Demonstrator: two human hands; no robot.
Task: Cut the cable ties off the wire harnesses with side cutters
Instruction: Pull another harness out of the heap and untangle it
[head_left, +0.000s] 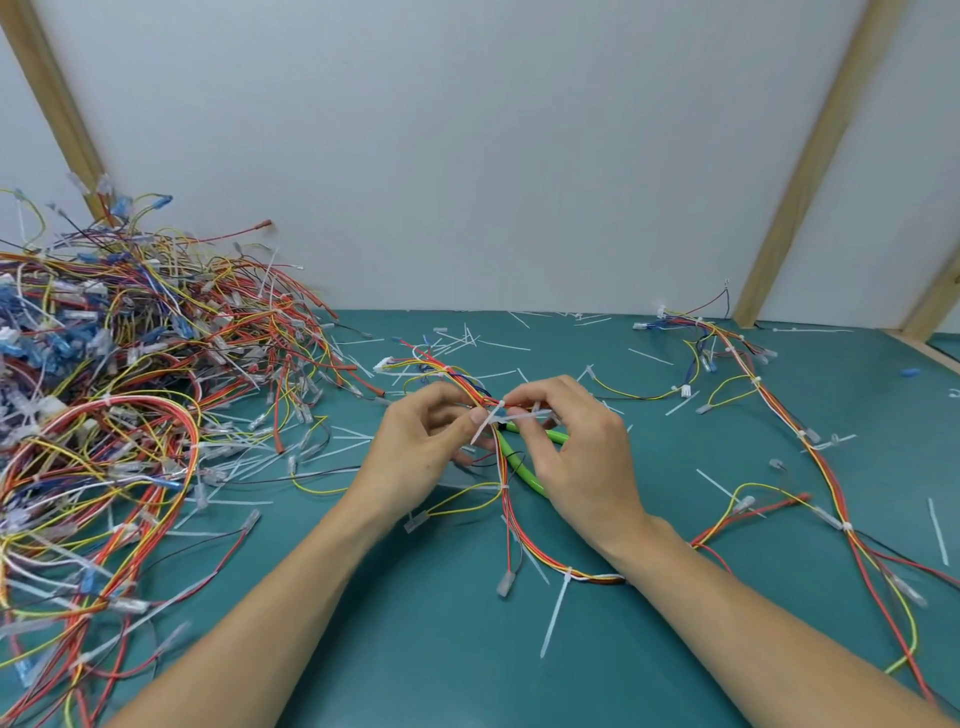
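L hand (423, 441): pinches red-yellow wire harness (519, 535) beside white plastic cable tie (491, 421).
R hand (576, 447): curled round green-handled side cutters (524, 467), fingertips on tie.
Risk: blades hidden btwn hands, could nick a wire.

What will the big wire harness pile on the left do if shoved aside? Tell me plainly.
The wire harness pile would likely drag as one tangled mass, since its loops interlock. Its thin wires look floppy, so stray ends would probably trail behind. Loose cut cable ties beside it on the green mat look light and would likely scatter.
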